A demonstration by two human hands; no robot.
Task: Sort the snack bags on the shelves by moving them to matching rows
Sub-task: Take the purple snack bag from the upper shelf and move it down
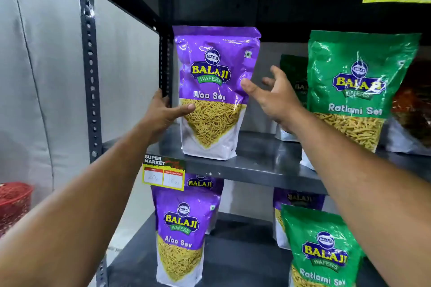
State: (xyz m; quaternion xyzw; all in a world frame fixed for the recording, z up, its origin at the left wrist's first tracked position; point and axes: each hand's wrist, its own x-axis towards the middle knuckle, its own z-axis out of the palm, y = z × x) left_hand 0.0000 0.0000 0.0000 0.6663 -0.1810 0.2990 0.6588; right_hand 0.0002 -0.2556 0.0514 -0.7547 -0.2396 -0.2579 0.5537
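On the shelf (pixel 256 165), left hand (pixel 163 112) grips purple bag's (pixel 217 91) edge; right hand (pixel 275 98) open.

A dark grey metal shelving rack (pixel 254 168) stood against a pale grey wall (pixel 42 53), its perforated upright post (pixel 89 65) catching a soft glare. Yellow supermarket price tags (pixel 163 175) hung from the shelf edges. A red mesh basket (pixel 14 202) sat low at the left.
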